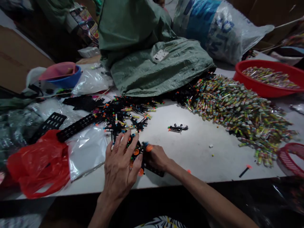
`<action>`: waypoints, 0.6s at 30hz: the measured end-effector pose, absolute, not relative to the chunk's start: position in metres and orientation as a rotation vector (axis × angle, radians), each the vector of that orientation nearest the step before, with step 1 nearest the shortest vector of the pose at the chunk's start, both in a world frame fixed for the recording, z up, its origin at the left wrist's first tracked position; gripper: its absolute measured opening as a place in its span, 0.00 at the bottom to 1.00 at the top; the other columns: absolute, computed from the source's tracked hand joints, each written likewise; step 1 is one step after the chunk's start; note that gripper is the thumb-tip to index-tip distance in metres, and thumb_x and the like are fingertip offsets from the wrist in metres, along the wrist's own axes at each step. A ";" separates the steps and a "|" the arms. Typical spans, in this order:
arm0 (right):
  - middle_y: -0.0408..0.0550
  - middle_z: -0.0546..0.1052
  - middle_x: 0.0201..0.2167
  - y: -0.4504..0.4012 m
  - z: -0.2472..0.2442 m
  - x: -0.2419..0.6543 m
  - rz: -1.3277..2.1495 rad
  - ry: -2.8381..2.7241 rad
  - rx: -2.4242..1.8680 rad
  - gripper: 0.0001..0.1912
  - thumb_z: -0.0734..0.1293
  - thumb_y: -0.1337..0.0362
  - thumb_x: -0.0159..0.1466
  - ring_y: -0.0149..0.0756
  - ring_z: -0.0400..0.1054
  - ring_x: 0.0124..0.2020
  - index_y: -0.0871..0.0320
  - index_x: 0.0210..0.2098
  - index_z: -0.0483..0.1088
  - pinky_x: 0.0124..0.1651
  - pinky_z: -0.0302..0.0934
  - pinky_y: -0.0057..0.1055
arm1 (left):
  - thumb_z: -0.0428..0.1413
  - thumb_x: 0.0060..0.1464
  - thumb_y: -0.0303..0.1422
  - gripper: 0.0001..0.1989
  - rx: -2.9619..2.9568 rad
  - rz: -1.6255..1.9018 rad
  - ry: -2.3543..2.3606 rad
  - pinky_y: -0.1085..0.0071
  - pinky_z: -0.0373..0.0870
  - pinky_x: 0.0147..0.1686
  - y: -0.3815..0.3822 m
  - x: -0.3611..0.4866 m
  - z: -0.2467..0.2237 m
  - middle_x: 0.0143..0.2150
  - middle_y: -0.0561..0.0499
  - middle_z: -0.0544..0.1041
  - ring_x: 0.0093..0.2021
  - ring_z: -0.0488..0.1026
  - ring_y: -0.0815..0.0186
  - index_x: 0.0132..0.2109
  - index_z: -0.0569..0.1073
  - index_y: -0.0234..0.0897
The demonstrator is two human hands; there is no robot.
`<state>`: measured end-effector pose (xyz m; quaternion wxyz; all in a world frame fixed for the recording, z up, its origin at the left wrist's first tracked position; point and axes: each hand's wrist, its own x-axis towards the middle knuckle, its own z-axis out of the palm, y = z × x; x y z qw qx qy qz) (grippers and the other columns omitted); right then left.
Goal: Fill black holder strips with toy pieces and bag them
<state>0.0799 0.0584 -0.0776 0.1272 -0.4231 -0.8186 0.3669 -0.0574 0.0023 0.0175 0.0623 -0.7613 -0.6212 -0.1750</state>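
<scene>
My left hand lies palm down with its fingers spread over black toy pieces with orange round cups. Right beside it, my right hand is closed, partly blurred, around a black piece with an orange tip. Under my right hand a black slotted rack shows its end; the rest is hidden. A small black toy gun lies on the white table beyond my right hand. Past my left fingertips a heap of black toy guns with coloured tips spreads out.
To the right is a large pile of wrapped candy tubes, with a red basin behind it. Left lie a red plastic bag, clear bags and black racks. A green sack stands behind. A dart lies near the edge.
</scene>
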 end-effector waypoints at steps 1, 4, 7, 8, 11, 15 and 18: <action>0.54 0.74 0.33 0.061 -0.073 0.080 1.000 -2.461 -1.234 0.07 0.61 0.69 0.56 0.38 0.68 0.31 0.62 0.32 0.69 0.33 0.57 0.30 | 0.44 0.57 0.38 0.25 -2.282 -0.522 -1.878 0.49 0.42 0.58 0.001 -0.056 0.020 0.65 0.46 0.52 0.64 0.47 0.52 0.61 0.56 0.42; 0.51 0.75 0.33 0.087 -0.058 0.078 1.040 -2.806 -1.115 0.08 0.63 0.68 0.54 0.36 0.69 0.30 0.60 0.34 0.71 0.31 0.57 0.27 | 0.46 0.56 0.40 0.25 -2.258 -0.536 -1.848 0.44 0.37 0.58 -0.001 -0.050 0.027 0.64 0.44 0.53 0.64 0.45 0.49 0.60 0.58 0.42; 0.45 0.76 0.33 0.127 -0.046 0.060 1.047 -2.787 -1.131 0.09 0.64 0.66 0.55 0.35 0.69 0.33 0.56 0.36 0.73 0.33 0.57 0.25 | 0.46 0.56 0.39 0.23 -2.339 -0.548 -1.797 0.47 0.41 0.58 -0.002 -0.047 0.028 0.63 0.45 0.57 0.63 0.48 0.51 0.58 0.61 0.42; 0.43 0.76 0.36 0.138 -0.044 0.050 0.959 -2.733 -1.166 0.10 0.63 0.64 0.57 0.35 0.69 0.36 0.54 0.38 0.72 0.34 0.57 0.25 | 0.46 0.56 0.38 0.22 -2.361 -0.546 -1.792 0.48 0.42 0.58 -0.002 -0.047 0.027 0.62 0.46 0.59 0.63 0.49 0.52 0.57 0.63 0.42; 0.46 0.76 0.39 0.149 -0.048 0.028 0.799 -2.659 -1.272 0.11 0.61 0.59 0.59 0.37 0.69 0.40 0.54 0.39 0.71 0.36 0.58 0.27 | 0.46 0.56 0.36 0.17 -2.364 -0.591 -1.810 0.48 0.44 0.58 -0.001 -0.048 0.024 0.61 0.46 0.61 0.62 0.51 0.52 0.51 0.69 0.40; 0.58 0.74 0.40 0.137 -0.062 0.055 0.678 -2.522 -1.526 0.13 0.56 0.67 0.62 0.42 0.68 0.40 0.61 0.44 0.66 0.37 0.57 0.32 | 0.45 0.56 0.35 0.14 -2.345 -0.667 -1.826 0.48 0.45 0.57 0.001 -0.047 0.022 0.59 0.45 0.63 0.62 0.53 0.52 0.37 0.74 0.37; 0.52 0.74 0.34 0.127 -0.067 0.102 0.693 -2.417 -1.607 0.13 0.59 0.69 0.59 0.39 0.68 0.36 0.60 0.44 0.63 0.33 0.56 0.30 | 0.44 0.56 0.34 0.13 -2.340 -0.671 -1.843 0.48 0.45 0.57 0.003 -0.045 0.022 0.60 0.46 0.63 0.62 0.53 0.52 0.34 0.73 0.38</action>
